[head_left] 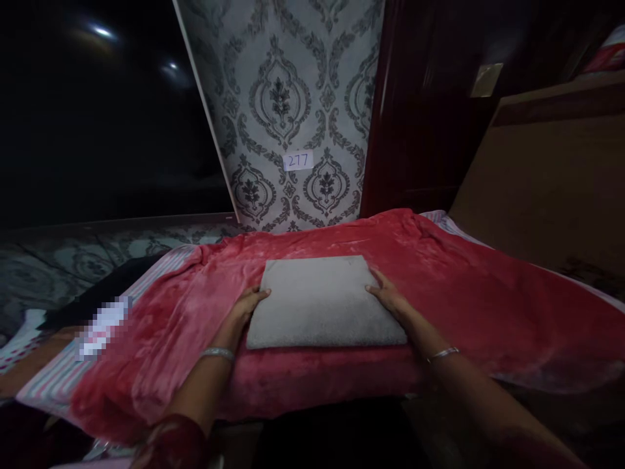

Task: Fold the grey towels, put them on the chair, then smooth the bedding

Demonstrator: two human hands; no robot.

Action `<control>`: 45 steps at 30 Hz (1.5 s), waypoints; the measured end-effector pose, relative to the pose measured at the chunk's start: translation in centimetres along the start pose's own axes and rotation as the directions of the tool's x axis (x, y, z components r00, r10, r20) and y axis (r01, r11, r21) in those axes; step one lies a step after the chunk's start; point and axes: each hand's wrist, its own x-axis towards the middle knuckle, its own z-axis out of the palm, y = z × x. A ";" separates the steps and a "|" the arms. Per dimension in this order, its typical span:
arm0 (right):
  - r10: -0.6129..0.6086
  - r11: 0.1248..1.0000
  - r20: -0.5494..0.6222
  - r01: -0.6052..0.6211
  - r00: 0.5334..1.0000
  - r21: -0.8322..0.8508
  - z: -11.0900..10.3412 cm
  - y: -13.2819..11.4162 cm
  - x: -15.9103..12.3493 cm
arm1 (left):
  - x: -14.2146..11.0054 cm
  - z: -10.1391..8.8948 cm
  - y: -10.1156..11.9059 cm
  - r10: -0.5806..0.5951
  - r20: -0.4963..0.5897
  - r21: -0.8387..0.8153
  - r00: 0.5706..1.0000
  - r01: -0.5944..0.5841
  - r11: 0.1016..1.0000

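A flat grey rectangle of soft, short-piled cloth (325,303), perhaps a folded towel or mat, lies level over the red blanket (469,306). My left hand (251,303) holds its left edge, thumb on top and the other fingers mostly hidden beneath. At the opposite edge, my right hand (389,296) grips in the same way, its thumb resting on the upper face. Whether the cloth rests on the blanket or is slightly raised, I cannot tell.
Striped fabric (53,374) shows beneath the blanket at the left. Behind stands a patterned wall with a paper label (298,160) reading 277. A large dark screen (107,124) hangs at the left; a big brown box (551,176) stands at the right.
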 end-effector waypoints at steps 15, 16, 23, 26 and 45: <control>-0.334 0.502 0.226 0.375 0.915 -0.780 4.4 -5.5 0.3 | 3.1 5.0 2.4 0.419 0.078 0.821 0.905 -0.297 0.488; -0.332 0.454 0.272 0.406 0.903 -0.793 5.9 -6.0 -0.1 | 3.1 6.1 2.2 0.417 0.145 0.871 0.897 -0.316 0.377; -0.236 0.295 0.436 0.491 0.869 -0.819 10.7 -4.2 -1.8 | 3.0 8.3 -2.3 0.287 0.285 0.956 0.914 -0.251 -0.150; -0.224 0.304 0.431 0.483 0.874 -0.821 10.3 -3.7 -1.7 | 3.2 8.0 -3.0 0.291 0.289 0.954 0.912 -0.248 -0.168; -0.092 0.316 0.301 0.314 0.949 -0.895 7.4 -5.6 1.8 | 5.2 7.0 0.9 0.271 0.215 0.973 0.938 -0.183 -0.139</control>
